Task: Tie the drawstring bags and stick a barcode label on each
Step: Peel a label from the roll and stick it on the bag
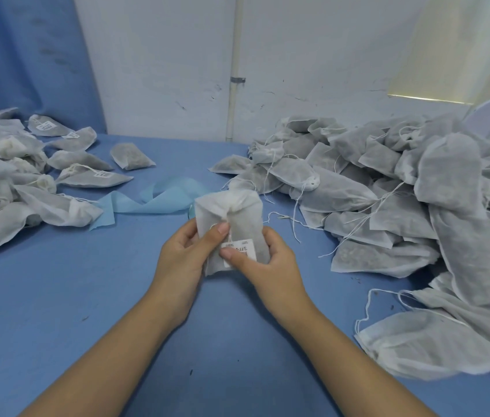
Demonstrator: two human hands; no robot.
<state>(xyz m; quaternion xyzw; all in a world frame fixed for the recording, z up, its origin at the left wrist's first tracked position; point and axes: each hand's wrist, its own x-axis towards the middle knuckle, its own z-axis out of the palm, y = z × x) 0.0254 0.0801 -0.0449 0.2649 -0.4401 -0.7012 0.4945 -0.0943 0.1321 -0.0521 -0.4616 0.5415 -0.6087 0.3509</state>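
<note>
Clearly both hands [183, 251] [264, 263] grip the bag [231, 218], thumbs pressing its label [239, 249], which may wrinkle on soft cloth.

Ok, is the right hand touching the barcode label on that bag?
Touching. The head view shows the thumb of the right hand pressed on the lower left corner of the barcode label, on the bag it grips.

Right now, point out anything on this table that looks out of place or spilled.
A crumpled blue strip lies loose mid-table between the left pile and the right pile, belonging to neither. Dark specks dot the cloth, possibly spilled bag contents.
</note>
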